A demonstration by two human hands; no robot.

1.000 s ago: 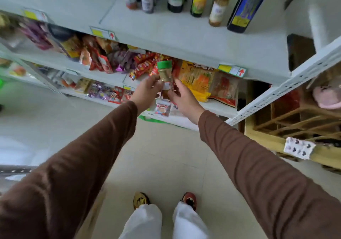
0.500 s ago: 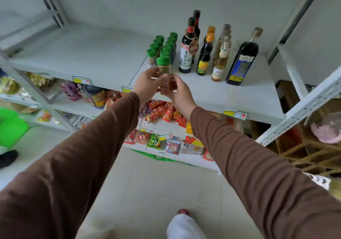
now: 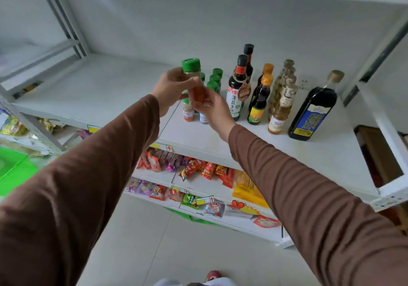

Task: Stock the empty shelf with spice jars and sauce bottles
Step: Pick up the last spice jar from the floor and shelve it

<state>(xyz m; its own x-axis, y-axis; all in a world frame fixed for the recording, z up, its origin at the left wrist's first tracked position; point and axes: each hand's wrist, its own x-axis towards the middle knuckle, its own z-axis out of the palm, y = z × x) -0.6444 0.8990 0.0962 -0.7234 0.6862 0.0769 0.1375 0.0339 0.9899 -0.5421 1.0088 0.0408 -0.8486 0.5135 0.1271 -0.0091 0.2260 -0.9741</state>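
Observation:
A green-capped spice jar (image 3: 192,73) with an orange label is held upright above the white shelf (image 3: 106,93), in front of a group of several green-capped spice jars (image 3: 215,80). My left hand (image 3: 171,89) grips its upper part and my right hand (image 3: 209,107) holds its bottom. To the right stand dark soy sauce bottles (image 3: 237,93), orange-capped bottles (image 3: 260,100), clear yellow-oil bottles (image 3: 281,107) and a large dark bottle with a blue label (image 3: 313,113). The left half of the shelf is bare.
Lower shelves hold snack packets (image 3: 198,168) and a yellow pack (image 3: 247,188). A green basket (image 3: 13,168) sits at the lower left. Shelf uprights (image 3: 64,18) rise on the left, and a neighbouring rack frame (image 3: 384,131) stands on the right. Pale tiled floor lies below.
Both hands have raised the spice jar from the level of the snack shelves up to the top shelf, in front of the jar group. The view has tilted upward.

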